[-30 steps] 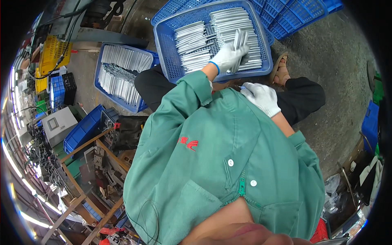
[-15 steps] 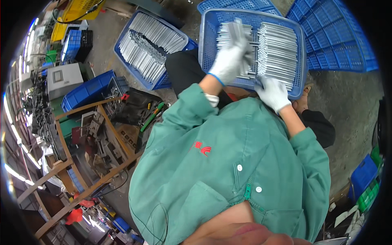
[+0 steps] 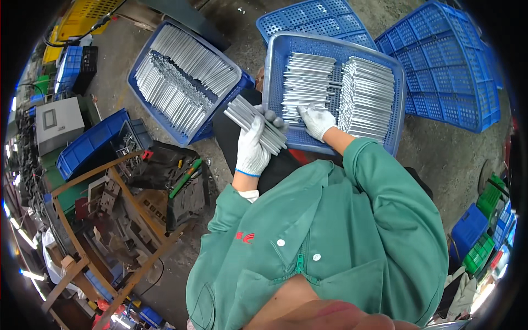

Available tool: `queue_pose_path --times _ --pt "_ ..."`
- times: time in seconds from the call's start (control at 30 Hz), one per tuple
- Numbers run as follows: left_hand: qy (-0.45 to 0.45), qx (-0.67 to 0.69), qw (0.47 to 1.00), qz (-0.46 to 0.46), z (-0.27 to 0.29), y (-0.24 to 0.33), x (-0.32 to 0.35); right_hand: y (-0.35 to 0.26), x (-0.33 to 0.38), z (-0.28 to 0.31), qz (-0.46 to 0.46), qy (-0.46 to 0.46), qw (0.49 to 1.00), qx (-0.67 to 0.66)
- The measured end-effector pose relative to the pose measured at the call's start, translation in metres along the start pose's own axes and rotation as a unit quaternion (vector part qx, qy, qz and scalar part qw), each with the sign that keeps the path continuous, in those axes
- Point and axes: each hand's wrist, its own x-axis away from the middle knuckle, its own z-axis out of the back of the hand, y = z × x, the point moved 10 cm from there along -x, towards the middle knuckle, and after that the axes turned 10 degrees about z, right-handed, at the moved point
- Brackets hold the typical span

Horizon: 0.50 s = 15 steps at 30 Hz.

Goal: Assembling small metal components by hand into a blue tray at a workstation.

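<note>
My gloved left hand [image 3: 254, 144] is closed round a bundle of thin silvery metal rods [image 3: 269, 137], held tilted beside the near left corner of a blue perforated basket [image 3: 268, 93]. Inside that basket lie a left stack of similar rods [image 3: 309, 77] and a taller right stack [image 3: 371, 99]. Over the near end of the left stack rests my gloved right hand [image 3: 317, 122], its fingers apart and touching the rods; no rod shows in its grasp. Whether the rods are solid or hollow I cannot tell.
To the left, another blue basket [image 3: 132, 82] holds several rows of rods. Blue perforated crates stand behind [image 3: 313, 19] and at right [image 3: 440, 71]. A wooden frame [image 3: 146, 212] with tools and metal parts is at my left, near a grey box [image 3: 58, 124].
My left hand has moved out of the basket to the left and nearer me, carrying the bundle. My right hand has shifted left to the left stack. The view has also shifted.
</note>
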Motion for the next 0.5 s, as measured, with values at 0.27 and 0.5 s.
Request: queue_pose_path --times 0.27,0.5 --pt "-0.026 0.006 0.999 0.038 0.010 -0.011 -0.004 0.042 -0.040 0.036 -0.074 0.027 0.997 -0.016" --pt "0.035 -0.058 0.997 0.047 -0.002 -0.016 -0.006 0.062 -0.052 0.048 -0.039 0.093 0.995 0.010"
